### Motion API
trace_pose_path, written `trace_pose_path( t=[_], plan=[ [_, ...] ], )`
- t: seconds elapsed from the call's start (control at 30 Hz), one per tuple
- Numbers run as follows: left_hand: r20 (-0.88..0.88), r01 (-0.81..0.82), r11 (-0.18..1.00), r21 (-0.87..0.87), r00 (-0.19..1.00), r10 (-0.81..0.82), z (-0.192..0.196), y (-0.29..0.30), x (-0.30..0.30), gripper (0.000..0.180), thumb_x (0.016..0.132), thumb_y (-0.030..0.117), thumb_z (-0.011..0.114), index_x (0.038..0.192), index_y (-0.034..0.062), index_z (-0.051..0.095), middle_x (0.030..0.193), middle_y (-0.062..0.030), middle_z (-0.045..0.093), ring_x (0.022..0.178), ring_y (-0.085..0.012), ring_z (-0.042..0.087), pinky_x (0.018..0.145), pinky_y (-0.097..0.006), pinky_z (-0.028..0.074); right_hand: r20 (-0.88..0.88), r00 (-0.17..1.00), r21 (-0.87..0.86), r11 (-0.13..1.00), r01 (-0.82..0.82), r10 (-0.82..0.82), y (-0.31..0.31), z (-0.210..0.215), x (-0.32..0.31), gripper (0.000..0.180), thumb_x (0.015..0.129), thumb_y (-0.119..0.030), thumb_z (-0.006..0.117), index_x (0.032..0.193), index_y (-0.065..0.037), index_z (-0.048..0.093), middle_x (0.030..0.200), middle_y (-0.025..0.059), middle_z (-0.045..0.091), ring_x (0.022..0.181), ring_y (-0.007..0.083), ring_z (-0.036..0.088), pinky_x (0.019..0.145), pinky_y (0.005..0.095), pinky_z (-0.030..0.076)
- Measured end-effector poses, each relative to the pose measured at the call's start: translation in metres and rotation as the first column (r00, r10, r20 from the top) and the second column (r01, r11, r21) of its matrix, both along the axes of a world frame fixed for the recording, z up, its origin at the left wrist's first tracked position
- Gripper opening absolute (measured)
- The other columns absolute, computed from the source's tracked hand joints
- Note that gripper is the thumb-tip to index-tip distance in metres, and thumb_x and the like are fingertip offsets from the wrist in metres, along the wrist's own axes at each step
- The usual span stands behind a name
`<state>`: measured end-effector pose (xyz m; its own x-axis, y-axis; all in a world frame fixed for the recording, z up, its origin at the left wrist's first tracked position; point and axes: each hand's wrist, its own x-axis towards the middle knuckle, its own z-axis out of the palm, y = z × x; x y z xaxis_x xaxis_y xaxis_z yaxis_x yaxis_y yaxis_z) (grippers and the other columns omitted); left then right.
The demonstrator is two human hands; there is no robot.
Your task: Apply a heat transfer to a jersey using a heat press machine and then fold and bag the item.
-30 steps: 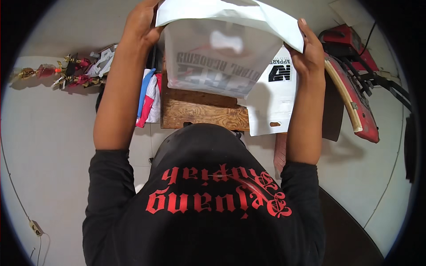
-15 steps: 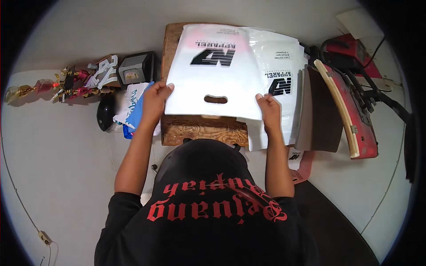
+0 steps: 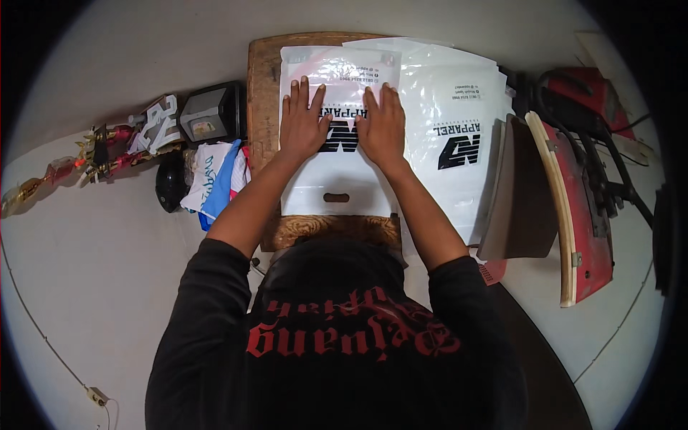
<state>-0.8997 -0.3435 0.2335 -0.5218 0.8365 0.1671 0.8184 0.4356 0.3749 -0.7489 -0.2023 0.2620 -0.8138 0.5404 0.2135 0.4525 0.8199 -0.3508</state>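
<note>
A white plastic carrier bag (image 3: 308,188) with black print and a punched oval handle lies flat on the wooden table, its handle end toward me. Both palms rest on its upper half. My left hand (image 3: 307,122) is open, fingers stretched away from me over the bag's left side. Across from it, my right hand (image 3: 382,129) lies open near the bag's right edge. Faint pink shows through the bag's far part. Just to the right, more white plastic bags (image 3: 448,193) of the same kind lie spread out, overlapping each other.
The wooden table (image 3: 264,86) shows along its left and near edges. Left of it are a dark box-shaped object (image 3: 211,115), folded cloths (image 3: 215,183) and toppled trophies (image 3: 107,150). At the right stand a brown panel (image 3: 519,193) and a red board with a pale edge (image 3: 591,229).
Both hands have let go of the bag's near corners and moved forward and inward onto its surface. The bag, lifted and tilted before, now lies flat on the table.
</note>
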Motion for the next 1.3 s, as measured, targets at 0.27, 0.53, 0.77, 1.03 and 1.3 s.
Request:
trace_pose_path(
  t=[0.27, 0.53, 0.77, 1.03, 1.3],
  plan=[
    [0.041, -0.070, 0.997, 0.016, 0.997, 0.069, 0.004, 0.024, -0.023, 0.065, 0.090, 0.033, 0.067, 0.148, 0.0068, 0.052, 0.154, -0.0280, 0.043, 0.145, -0.0472, 0.037, 0.116, -0.055, 0.033, 0.065, 0.998, -0.015, 1.000, 0.005, -0.004, 0.031, -0.012, -0.047, 0.064, 0.091, -0.029, 0.066, 0.148, -0.004, 0.051, 0.155, 0.0310, 0.038, 0.147, 0.0501, 0.030, 0.119, 0.0611, 0.026],
    [-0.104, -0.034, 0.997, -0.076, 0.994, 0.026, -0.054, 0.067, -0.055, 0.068, 0.104, 0.049, 0.047, 0.162, 0.0169, 0.034, 0.169, -0.0219, 0.024, 0.157, -0.0430, 0.017, 0.124, -0.060, 0.016, 0.152, 0.988, 0.086, 0.996, 0.024, -0.037, 0.047, -0.079, -0.083, 0.070, 0.102, -0.046, 0.051, 0.161, -0.011, 0.035, 0.167, 0.0269, 0.024, 0.157, 0.0450, 0.016, 0.123, 0.0633, 0.016],
    [-0.160, -0.041, 0.993, -0.109, 0.987, 0.024, -0.059, 0.067, -0.056, 0.069, 0.104, 0.049, 0.047, 0.163, 0.0164, 0.033, 0.169, -0.0218, 0.023, 0.156, -0.0417, 0.019, 0.124, -0.059, 0.018, 0.094, 0.994, 0.145, 0.989, 0.032, -0.046, 0.046, -0.088, -0.084, 0.071, 0.098, -0.045, 0.055, 0.159, -0.012, 0.040, 0.164, 0.0271, 0.030, 0.156, 0.0446, 0.021, 0.121, 0.0647, 0.020],
    [-0.116, 0.131, 0.991, -0.030, 0.984, -0.134, -0.016, 0.042, -0.033, 0.068, 0.100, 0.049, 0.054, 0.161, 0.0224, 0.037, 0.167, -0.0216, 0.027, 0.156, -0.0430, 0.019, 0.124, -0.061, 0.018, -0.101, 0.994, 0.021, 0.999, 0.037, -0.034, 0.044, -0.031, -0.058, 0.070, 0.101, -0.048, 0.055, 0.153, -0.002, 0.046, 0.158, 0.0325, 0.037, 0.149, 0.0500, 0.030, 0.117, 0.0620, 0.028],
    [-0.103, -0.101, 0.975, -0.198, 0.991, 0.082, -0.017, -0.015, -0.008, 0.058, 0.104, 0.055, 0.046, 0.155, 0.0255, 0.047, 0.165, -0.0170, 0.035, 0.154, -0.0379, 0.030, 0.118, -0.061, 0.030, 0.109, 0.992, -0.199, 0.976, 0.090, -0.069, -0.065, 0.015, 0.067, 0.051, 0.096, -0.028, 0.062, 0.141, -0.004, 0.060, 0.154, 0.0289, 0.043, 0.147, 0.0499, 0.031, 0.122, 0.0549, 0.025]
  ],
)
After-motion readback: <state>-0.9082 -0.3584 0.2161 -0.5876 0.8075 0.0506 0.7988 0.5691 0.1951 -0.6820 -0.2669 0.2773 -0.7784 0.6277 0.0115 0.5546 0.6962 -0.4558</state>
